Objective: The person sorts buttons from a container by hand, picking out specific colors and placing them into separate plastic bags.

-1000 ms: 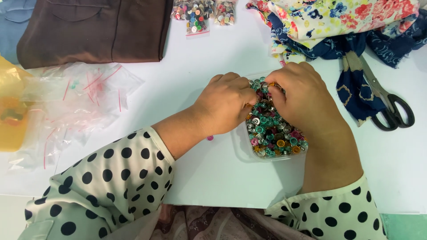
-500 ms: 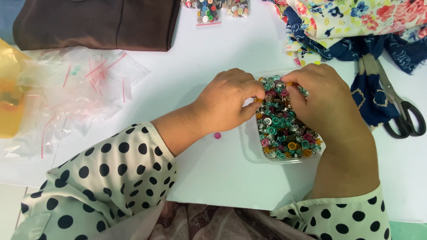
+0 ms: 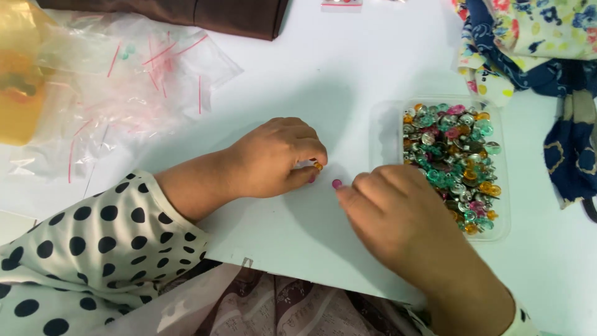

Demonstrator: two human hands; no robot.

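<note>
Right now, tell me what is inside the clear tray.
The clear tray holds a heap of small buttons: silver, green, orange and pink. The right hand covers its lower left corner, and the lower layers of the heap are hidden.

A heap of clear zip bags [image 3: 130, 81] with red strips is lying on the white table [image 3: 323, 68], well to the left of the grip. An amber bag [image 3: 22, 74] is sitting at the far left edge, touching that heap. Brown cloth [image 3: 211, 15] is lying beyond, at the top. Floral fabric [image 3: 535, 37] is bunching at the upper right, with navy cloth [image 3: 569, 149] trailing down beside it.
</note>
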